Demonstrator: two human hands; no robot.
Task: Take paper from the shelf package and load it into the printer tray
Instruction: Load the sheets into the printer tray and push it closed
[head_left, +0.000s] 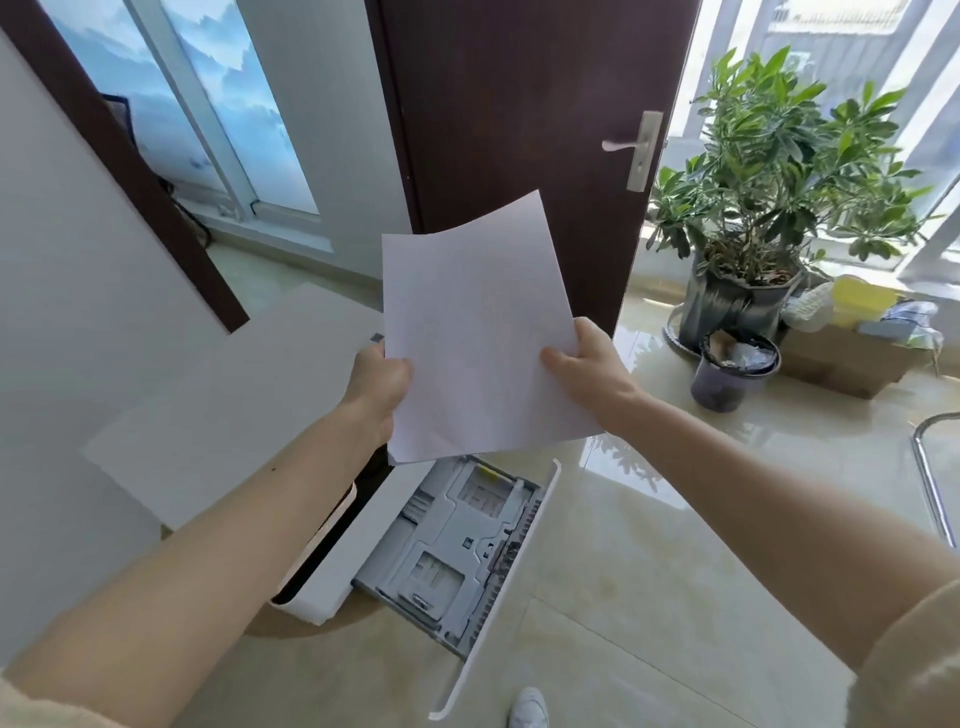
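A thin stack of white paper is held up in the air by both hands, its top edge slightly curled. My left hand grips its left edge and my right hand grips its right edge. Below the paper the white printer stands on a low round wooden stand. The printer's tray is pulled out to the right, grey inside with plastic guides and a white front panel, and no paper shows in it. The shelf and paper package are out of view.
A dark brown door stands open behind the paper. A potted plant, a small black bin and a cardboard box with items sit on the glossy tiled floor at right. A metal chair frame is at the right edge.
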